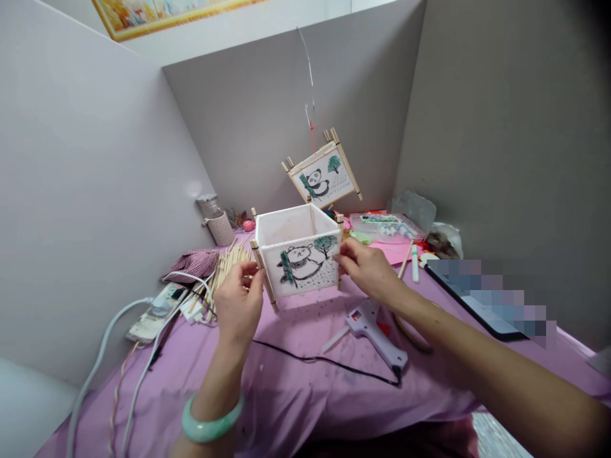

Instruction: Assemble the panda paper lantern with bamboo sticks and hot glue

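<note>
Between my hands is a white box-shaped lantern [301,267] with wooden sticks at its corners and an open top. Its front panel bears a drawn panda, a green bamboo stalk and a tree. My left hand [240,294] pinches the front left corner stick, fingers curled round it. At the right edge, my right hand [365,266] grips the lantern by its front right corner, thumb near the panel. A glue gun [377,337] with a white glue stick in it lies below my right hand, its black cord running left.
A similar panda lantern [324,175] hangs from a wire at the back. Wooden sticks [233,261], a power strip [160,312] with cables and a bottle [217,219] are on the left. At right are a tablet [472,299], a marker [415,264] and a plastic case [382,228]. Grey partitions surround the table.
</note>
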The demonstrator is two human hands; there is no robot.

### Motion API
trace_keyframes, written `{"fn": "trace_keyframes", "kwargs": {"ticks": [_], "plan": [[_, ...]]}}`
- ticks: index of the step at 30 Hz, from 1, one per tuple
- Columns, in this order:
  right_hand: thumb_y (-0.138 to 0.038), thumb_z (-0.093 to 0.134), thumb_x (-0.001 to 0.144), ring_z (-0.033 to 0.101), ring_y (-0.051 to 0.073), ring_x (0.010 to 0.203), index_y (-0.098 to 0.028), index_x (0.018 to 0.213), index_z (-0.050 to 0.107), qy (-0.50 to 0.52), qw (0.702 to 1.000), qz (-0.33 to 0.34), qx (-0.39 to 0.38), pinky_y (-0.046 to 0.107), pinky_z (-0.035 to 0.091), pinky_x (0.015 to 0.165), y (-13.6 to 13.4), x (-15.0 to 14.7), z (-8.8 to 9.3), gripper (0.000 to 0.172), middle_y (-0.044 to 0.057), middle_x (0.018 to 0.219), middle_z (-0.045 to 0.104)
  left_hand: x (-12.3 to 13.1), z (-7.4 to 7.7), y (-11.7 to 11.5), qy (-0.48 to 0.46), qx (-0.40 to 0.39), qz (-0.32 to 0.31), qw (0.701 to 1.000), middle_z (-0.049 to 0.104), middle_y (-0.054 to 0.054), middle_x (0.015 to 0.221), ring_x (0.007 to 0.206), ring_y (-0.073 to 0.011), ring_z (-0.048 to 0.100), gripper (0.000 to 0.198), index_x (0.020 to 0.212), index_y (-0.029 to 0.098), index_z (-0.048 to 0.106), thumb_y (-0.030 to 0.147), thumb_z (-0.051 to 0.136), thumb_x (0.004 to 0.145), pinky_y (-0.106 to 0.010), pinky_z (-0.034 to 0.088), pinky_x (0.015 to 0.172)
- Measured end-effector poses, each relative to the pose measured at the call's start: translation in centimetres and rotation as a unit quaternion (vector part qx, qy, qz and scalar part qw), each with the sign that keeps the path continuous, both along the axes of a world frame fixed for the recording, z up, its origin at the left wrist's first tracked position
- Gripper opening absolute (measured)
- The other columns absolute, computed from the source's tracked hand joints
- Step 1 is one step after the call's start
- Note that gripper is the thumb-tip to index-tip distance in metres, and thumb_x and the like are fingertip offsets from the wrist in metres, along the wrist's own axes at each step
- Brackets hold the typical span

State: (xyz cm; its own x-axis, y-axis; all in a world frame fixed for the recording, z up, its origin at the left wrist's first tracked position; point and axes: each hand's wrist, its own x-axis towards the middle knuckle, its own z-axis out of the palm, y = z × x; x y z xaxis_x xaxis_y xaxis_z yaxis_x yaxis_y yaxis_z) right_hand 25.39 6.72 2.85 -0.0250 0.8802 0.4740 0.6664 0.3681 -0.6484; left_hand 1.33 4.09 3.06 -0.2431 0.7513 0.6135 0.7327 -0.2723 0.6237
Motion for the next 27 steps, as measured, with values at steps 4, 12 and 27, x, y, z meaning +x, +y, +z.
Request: {"fn": "trace_keyframes", "kwargs": {"ticks": [4, 12, 27], "plan": [[-0.023, 0.051, 0.084, 0.061, 0.016, 0.065, -0.022, 0.078, 0.054, -0.013, 1.0, 0.005, 0.003, 0.025, 0.041, 0.063, 0.1, 0.2, 0.0, 0.007, 0.0, 0.069, 0.065, 0.1, 0.4, -0.2, 0.009, -0.002, 0.004, 1.0, 0.068, -0.001, 0.074, 0.063, -0.0166, 0.064, 0.021, 0.093, 0.02, 0.062, 0.037, 0.058, 0.081, -0.027, 0.047, 0.061], [-0.024, 0.051, 0.084, 0.063, 0.017, 0.066, -0.022, 0.081, 0.055, -0.017, 1.0, -0.002, 0.012, 0.025, 0.041, 0.063, -0.1, 0.4, -0.2, 0.006, 0.0, 0.071, 0.066, 0.2, 1.5, -1.1, 0.077, 0.137, 0.031, 0.987, 0.064, -0.008, 0.101, 0.066, -0.0126, 0.059, 0.021, 0.101, 0.015, 0.06, 0.029, 0.056, 0.085, -0.025, 0.048, 0.059], [-0.026, 0.05, 0.087, 0.061, 0.015, 0.063, -0.023, 0.081, 0.052, 0.023, 0.999, 0.034, 0.027, 0.025, 0.041, 0.061, -1.5, 0.9, 0.2, 0.007, -0.002, 0.069, 0.063, 3.9, 6.9, -1.8, 0.47, 0.172, -0.097, 0.86, 0.067, -0.005, 0.079, 0.08, -0.0224, 0.057, 0.019, 0.097, 0.016, 0.065, 0.026, 0.049, 0.091, -0.038, 0.038, 0.073]]}}
